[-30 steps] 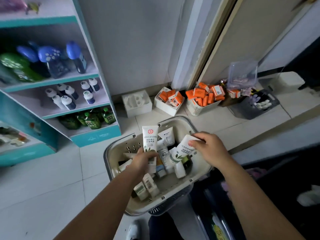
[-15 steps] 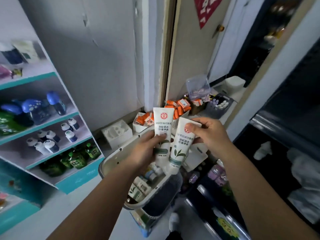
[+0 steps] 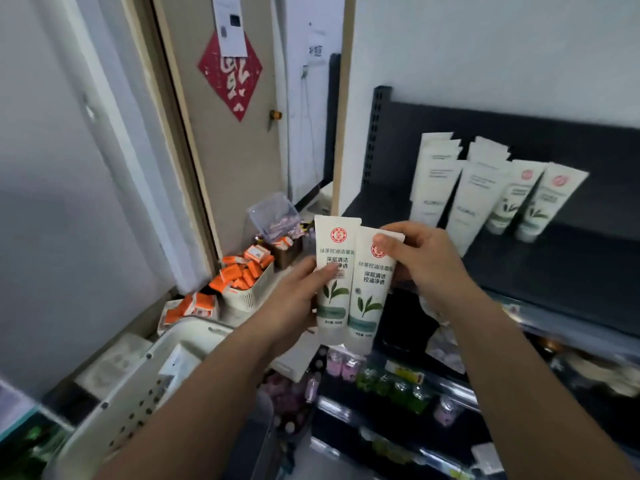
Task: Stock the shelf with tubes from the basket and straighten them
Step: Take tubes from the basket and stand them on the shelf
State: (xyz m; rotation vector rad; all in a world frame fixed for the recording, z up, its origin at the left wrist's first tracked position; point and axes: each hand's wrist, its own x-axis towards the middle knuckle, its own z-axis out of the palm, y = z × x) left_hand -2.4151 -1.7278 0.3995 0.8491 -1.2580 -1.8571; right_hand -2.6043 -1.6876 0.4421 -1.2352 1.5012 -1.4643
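Now mid-carry: left hand [image 3: 294, 301] fingers [image 3: 327, 270] clamp white leaf-print plastic tube [image 3: 333, 289], right hand [image 3: 424, 263] pinches twin tube [image 3: 367, 299]; next, stand both upright on black metal shelf [image 3: 571, 271].

A red paper diamond [image 3: 230, 76] hangs on the beige door [image 3: 239, 168]. Orange boxes [image 3: 246, 270] fill a ribbed white bin [image 3: 250, 297] on the floor. A clear plastic tub [image 3: 273, 213] sits tilted just behind them.

Left of my left grip [image 3: 294, 299] stands a pale grey wall [image 3: 52, 168]. Above it, a beige door [image 3: 225, 161] bears a red diamond [image 3: 230, 76]. Above my right grip [image 3: 426, 265] is a white wall [image 3: 485, 46].
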